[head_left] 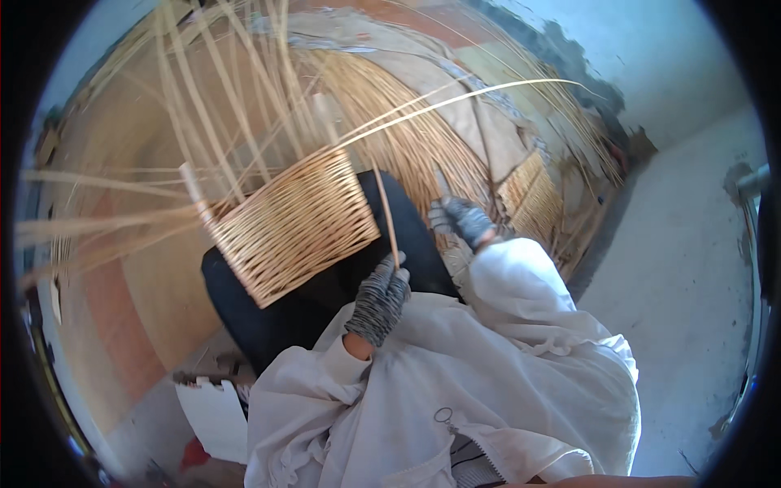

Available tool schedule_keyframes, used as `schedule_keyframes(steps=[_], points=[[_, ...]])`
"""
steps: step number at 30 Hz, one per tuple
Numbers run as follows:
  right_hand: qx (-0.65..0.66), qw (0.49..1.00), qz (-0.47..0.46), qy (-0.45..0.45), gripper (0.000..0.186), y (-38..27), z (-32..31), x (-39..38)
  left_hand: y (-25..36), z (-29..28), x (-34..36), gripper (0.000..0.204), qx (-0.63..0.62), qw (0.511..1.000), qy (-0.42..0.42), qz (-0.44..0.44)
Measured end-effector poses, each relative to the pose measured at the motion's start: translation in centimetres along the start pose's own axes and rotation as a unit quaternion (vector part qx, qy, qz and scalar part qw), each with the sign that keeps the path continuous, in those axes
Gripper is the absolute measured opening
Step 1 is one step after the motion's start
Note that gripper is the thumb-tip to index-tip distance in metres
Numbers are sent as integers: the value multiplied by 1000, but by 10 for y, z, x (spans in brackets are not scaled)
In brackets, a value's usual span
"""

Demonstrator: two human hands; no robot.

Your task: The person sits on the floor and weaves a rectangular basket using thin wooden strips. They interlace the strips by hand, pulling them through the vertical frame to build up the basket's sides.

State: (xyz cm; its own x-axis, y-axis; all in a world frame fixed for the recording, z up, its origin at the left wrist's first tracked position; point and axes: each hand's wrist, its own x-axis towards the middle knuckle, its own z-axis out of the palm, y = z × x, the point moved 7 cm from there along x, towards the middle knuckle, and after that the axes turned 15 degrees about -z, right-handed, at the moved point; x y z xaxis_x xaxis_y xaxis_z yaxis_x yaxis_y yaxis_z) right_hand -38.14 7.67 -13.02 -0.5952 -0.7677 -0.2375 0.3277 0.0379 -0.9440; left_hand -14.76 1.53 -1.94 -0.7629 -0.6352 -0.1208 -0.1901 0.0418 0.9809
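A half-woven wicker basket (297,232) rests tilted across my dark-trousered lap, with long loose stakes fanning out from its far and left edges. My left hand (380,302), in a grey knit glove, is closed round the near end of a willow rod (387,213) that points away from me beside the basket's right side. To the right of my knee, my gloved right hand (462,220) is closed on a narrow grey blade-like tool (442,182). Its handle is hidden in the fingers, and the tool's exact kind is unclear.
A thick bundle of willow rods (399,122) lies on the floor ahead, beside crumpled beige cloth (464,122). Another woven piece (532,195) is at the right, near the pale wall (675,236). A white sheet (213,419) stands at the lower left.
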Motion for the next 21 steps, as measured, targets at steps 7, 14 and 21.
schedule_keyframes(steps=[7, 14, 21], points=[[538, 800, -111, -242, 10, -167, 141, -97, 86, -70, -142, 28, 250, 945, -209, 26], [-107, 661, -352, -654, 32, -199, 259, -216, 78, -157, -155, 20, 178, 967, 63, 171], [-315, 743, -256, -532, 51, -141, 310, -165, 46, -172, -124, 16, -41, 994, 29, 99]])
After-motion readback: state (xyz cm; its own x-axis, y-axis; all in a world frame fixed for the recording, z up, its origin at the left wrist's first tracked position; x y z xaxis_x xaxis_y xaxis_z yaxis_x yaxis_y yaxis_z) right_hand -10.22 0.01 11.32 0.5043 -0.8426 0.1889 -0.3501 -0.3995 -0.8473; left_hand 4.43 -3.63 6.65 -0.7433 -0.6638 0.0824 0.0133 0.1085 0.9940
